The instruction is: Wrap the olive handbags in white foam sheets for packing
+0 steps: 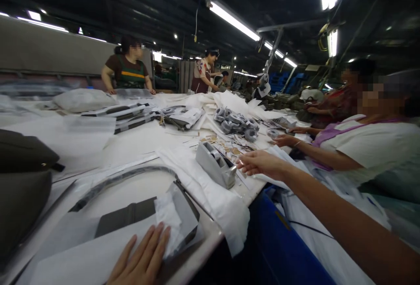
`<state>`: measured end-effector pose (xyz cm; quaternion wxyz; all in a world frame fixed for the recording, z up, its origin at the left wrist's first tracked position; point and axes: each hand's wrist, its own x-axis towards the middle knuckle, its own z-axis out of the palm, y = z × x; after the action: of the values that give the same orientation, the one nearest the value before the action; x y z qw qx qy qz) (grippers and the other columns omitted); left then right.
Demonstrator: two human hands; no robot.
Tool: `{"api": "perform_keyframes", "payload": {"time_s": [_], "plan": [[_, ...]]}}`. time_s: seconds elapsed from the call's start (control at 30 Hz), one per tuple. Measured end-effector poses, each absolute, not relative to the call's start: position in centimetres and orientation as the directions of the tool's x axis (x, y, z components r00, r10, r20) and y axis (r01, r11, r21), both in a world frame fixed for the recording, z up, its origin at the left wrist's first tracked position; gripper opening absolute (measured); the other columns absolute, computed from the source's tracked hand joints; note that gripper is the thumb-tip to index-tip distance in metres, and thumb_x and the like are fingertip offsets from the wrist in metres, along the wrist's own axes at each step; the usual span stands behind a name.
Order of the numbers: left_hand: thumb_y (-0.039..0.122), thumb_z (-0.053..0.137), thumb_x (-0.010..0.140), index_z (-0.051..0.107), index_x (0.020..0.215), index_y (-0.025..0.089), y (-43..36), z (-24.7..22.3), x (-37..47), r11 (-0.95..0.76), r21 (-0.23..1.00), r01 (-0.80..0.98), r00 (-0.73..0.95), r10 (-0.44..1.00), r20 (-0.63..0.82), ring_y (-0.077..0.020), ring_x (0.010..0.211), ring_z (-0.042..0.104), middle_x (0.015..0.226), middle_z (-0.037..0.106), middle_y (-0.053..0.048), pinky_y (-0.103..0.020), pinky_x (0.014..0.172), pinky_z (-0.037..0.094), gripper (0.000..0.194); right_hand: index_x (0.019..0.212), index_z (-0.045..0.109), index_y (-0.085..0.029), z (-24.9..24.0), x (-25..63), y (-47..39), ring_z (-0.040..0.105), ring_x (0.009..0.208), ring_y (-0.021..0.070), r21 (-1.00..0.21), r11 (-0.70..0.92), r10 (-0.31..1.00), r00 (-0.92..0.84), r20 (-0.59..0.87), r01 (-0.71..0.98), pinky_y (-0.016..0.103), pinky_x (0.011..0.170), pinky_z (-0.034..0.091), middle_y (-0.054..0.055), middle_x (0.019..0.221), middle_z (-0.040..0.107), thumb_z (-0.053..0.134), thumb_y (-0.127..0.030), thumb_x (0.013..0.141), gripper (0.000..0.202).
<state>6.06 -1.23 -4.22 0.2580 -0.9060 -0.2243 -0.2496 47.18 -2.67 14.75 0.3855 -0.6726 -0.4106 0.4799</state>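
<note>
My left hand (142, 256) lies flat, fingers stretched, on white tissue paper (82, 250) over a dark grey-green bag (127, 216). The bag's wrapped strap or handle (127, 175) arches behind it on the table. Farther right, my right hand (260, 164) reaches to the cutting end of a grey tape dispenser (213, 165). Its thumb and fingers are pinched together, with a small shiny bit of clear tape at the fingertips. The dispenser stands on folded white padding (229, 213) at the table edge.
Grey wrapped rolls (234, 123) and paper scraps (226, 145) lie beyond the dispenser. Dark bags (22, 189) stand at left. Below the table edge is a blue bin (285, 237) with white sheets. A co-worker (344, 145) sits close at right; others work behind.
</note>
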Motion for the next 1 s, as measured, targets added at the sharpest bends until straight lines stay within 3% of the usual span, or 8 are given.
{"api": "perform_keyframes", "payload": {"time_s": [0.2,0.4,0.57,0.67,0.8,0.9,1.0], "plan": [[0.009,0.043,0.082,0.053,0.139,0.018,-1.8,-3.9,6.1,-0.764,-0.367,0.530,0.787,0.283,0.548,-0.0205,0.125,0.057,0.143,0.056,-0.007,-0.042,0.125,0.006,0.059,0.089,0.074,-0.015,10.0,47.5,-5.9,0.065,0.068,0.0095,-0.918,-0.359,0.901,0.319,-0.294,0.169,0.018,0.060,0.055,0.011,0.097,0.074,0.077,-0.048,0.078,0.035],[0.009,0.043,0.083,0.051,0.141,0.017,-1.8,-3.9,6.2,-0.762,-0.360,0.538,0.789,0.306,0.533,-0.0210,0.127,0.056,0.146,0.053,-0.008,-0.043,0.125,0.006,0.059,0.086,0.071,-0.015,5.3,48.4,-5.7,0.060,0.061,0.0093,-0.899,-0.300,0.911,0.376,-0.171,0.318,0.020,0.053,0.048,0.009,0.088,0.074,0.070,-0.054,0.078,0.040],[0.010,0.042,0.084,0.047,0.144,0.017,-2.1,-3.7,6.2,-0.774,-0.337,0.536,0.792,0.322,0.519,-0.0202,0.131,0.052,0.149,0.049,-0.007,-0.042,0.125,0.005,0.061,0.080,0.071,-0.016,3.7,49.8,-4.4,0.060,0.057,0.0126,-0.812,-0.223,0.937,0.348,-0.026,0.540,0.024,0.053,0.047,0.006,0.077,0.073,0.063,-0.049,0.079,0.034],[0.013,0.040,0.089,0.043,0.147,0.019,-2.6,-3.7,6.3,-0.778,-0.246,0.578,0.757,0.399,0.518,-0.0187,0.134,0.049,0.151,0.047,-0.005,-0.039,0.125,0.008,0.058,0.078,0.071,-0.018,3.9,50.4,-4.8,0.062,0.057,0.0161,-0.713,-0.188,0.942,0.328,0.063,0.676,0.029,0.057,0.049,0.004,0.071,0.072,0.060,-0.045,0.081,0.030],[0.010,0.038,0.090,0.040,0.149,0.020,-3.0,-3.5,6.4,-0.776,-0.219,0.591,0.753,0.434,0.494,-0.0194,0.138,0.044,0.154,0.043,-0.005,-0.040,0.124,0.010,0.060,0.094,0.074,-0.021,5.6,50.5,-6.6,0.067,0.075,0.0212,-0.568,-0.098,0.953,0.242,0.183,0.817,0.036,0.081,0.050,0.004,0.082,0.074,0.056,-0.036,0.087,0.025],[0.008,0.038,0.087,0.040,0.149,0.017,-3.2,-2.9,6.4,-0.761,-0.267,0.591,0.767,0.429,0.477,-0.0218,0.139,0.044,0.155,0.041,-0.008,-0.044,0.123,0.013,0.062,0.103,0.073,-0.024,7.6,49.2,-7.5,0.069,0.090,0.0226,-0.367,0.088,0.970,0.005,0.245,0.926,0.035,0.085,0.049,0.006,0.098,0.076,0.052,-0.029,0.092,0.024],[0.008,0.039,0.087,0.041,0.148,0.015,-3.5,-2.3,6.6,-0.744,-0.302,0.596,0.774,0.431,0.464,-0.0228,0.138,0.044,0.154,0.043,-0.010,-0.046,0.121,0.020,0.061,0.108,0.070,-0.023,9.7,46.2,-7.1,0.069,0.091,0.0200,-0.107,0.362,0.912,-0.328,0.247,0.926,0.030,0.079,0.049,0.007,0.102,0.075,0.047,-0.026,0.099,0.025]]}}
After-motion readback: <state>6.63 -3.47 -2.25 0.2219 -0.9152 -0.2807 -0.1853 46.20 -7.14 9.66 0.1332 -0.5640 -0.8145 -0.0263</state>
